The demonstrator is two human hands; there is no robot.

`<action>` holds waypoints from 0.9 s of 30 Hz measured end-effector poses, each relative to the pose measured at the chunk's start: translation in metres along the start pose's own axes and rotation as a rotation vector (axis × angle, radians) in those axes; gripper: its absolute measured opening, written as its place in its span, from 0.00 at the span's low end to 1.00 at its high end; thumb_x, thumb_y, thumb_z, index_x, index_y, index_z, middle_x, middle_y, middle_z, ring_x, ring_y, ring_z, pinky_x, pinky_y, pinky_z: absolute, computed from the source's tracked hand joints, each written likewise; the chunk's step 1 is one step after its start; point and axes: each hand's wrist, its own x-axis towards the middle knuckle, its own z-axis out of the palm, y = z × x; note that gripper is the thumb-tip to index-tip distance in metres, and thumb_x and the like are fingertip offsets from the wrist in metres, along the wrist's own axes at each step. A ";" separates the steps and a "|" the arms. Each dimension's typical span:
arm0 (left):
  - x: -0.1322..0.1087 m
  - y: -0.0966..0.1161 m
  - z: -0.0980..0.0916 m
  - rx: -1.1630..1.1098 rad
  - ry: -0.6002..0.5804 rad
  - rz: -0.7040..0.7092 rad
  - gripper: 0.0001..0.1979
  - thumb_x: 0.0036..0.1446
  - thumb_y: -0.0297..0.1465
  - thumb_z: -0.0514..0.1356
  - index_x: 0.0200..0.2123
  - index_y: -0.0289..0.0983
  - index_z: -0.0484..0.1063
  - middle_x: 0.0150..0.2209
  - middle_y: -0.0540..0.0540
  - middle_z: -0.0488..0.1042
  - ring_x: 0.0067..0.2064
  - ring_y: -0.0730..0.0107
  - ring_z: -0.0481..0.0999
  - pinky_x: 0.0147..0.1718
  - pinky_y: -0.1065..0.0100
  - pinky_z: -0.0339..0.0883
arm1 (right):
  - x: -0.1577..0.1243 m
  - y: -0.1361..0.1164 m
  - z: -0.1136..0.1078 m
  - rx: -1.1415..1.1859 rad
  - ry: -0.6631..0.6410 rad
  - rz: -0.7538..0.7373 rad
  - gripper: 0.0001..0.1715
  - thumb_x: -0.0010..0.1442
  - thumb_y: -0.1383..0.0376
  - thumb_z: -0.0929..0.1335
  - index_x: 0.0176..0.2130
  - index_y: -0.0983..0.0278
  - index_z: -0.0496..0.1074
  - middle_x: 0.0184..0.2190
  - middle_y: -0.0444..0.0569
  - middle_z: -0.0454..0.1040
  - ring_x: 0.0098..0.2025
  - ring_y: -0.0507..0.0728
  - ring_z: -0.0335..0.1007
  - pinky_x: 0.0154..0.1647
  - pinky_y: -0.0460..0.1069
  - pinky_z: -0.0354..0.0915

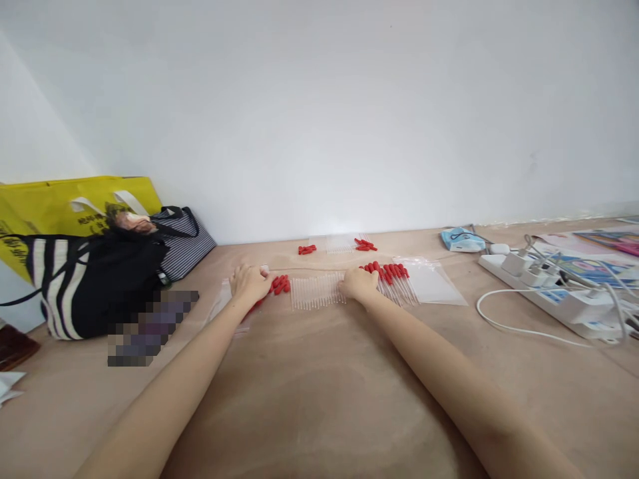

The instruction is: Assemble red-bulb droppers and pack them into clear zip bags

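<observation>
My left hand (247, 283) is closed, its fingers curled down over a clear plastic bag (214, 309) with something red in it; what the fingers grip is hidden. Just right of it lies a small pile of red rubber bulbs (281, 285). A row of thin clear tubes (317, 291) lies side by side between my hands. At that row's right end, my right hand (359, 285) is closed, fingertips out of sight behind the hand. Against it on the right are several droppers, clear tubes with red bulbs (387, 271) on their far ends, partly over a flat clear bag (436, 283).
Near the wall lie more red bulbs (307, 249) and clear tubes (340, 243). Bags, including a black one (100, 283), and a pixelated dark object (154, 329) are at left. At right are a face mask (462, 239), a power strip (549, 299) with cables and colourful printed sheets (579, 266).
</observation>
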 end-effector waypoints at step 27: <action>-0.113 0.022 -0.006 -0.437 -0.337 0.643 0.10 0.52 0.32 0.56 0.36 0.38 0.74 0.41 0.43 0.69 0.38 0.65 0.70 0.37 0.65 0.65 | -0.081 0.067 0.027 0.160 0.376 -0.873 0.15 0.59 0.72 0.55 0.39 0.65 0.67 0.30 0.49 0.69 0.34 0.53 0.63 0.44 0.53 0.50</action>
